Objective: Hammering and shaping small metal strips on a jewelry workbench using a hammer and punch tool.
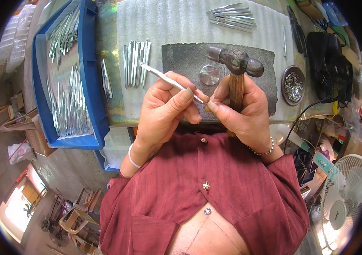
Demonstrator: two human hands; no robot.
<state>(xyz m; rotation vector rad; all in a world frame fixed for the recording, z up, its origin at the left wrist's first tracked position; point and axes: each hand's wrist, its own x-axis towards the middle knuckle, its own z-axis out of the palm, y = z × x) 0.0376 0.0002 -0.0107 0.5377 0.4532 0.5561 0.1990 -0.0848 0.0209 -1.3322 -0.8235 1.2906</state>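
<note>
My left hand (pixel 168 100) is closed around a slim silver metal piece (pixel 157 73), thumb on top, with its blunt end pointing up and left. The other end of the piece tilts down toward my right hand (pixel 242 106). That hand keeps a ball-peen hammer (pixel 236 63) upright by its wooden handle. At the same time, its thumb and fingertip pinch close to the piece's lower end; whatever they grip there is too small to make out. Just beyond my hands, a round shiny metal disc (pixel 210 75) lies on a dark grey slab (pixel 181 55).
Several similar metal pieces lie in a row (pixel 136 63) left of the slab, and another bunch (pixel 232 18) lies at the back. A blue tray (pixel 100 85) on the left holds heaps of them. Right of the slab stands a round dish (pixel 286 95) of tiny metal parts; a fan (pixel 338 204) stands lower right.
</note>
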